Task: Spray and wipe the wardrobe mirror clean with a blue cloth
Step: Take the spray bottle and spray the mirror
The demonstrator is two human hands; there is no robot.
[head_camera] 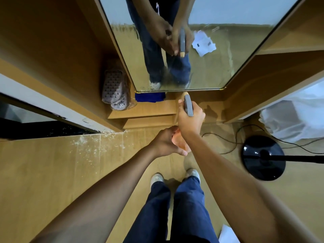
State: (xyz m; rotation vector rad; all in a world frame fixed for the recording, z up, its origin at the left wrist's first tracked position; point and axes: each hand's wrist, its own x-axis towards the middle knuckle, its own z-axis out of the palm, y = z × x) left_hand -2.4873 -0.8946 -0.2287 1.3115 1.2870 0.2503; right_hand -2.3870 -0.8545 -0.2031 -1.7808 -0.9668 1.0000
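Fig. — Right hand (pixel 191 118) gripping grey-and-orange plastic spray bottle (pixel 188 105) at the trigger head; left hand (pixel 166 143) cupping its orange base, likely to steady aim. Long axis approx. vertical, nozzle toward 12 o'clock — at wood-framed wardrobe mirror (pixel 219 64). Folded blue cloth (pixel 149 97) lies on ledge, 10 o'clock of nozzle.

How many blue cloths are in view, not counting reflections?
1. The blue cloth lies folded on the wooden ledge just under the mirror's bottom-left corner, right of the bagged slippers. Neither hand touches it. Others could lie out of view.
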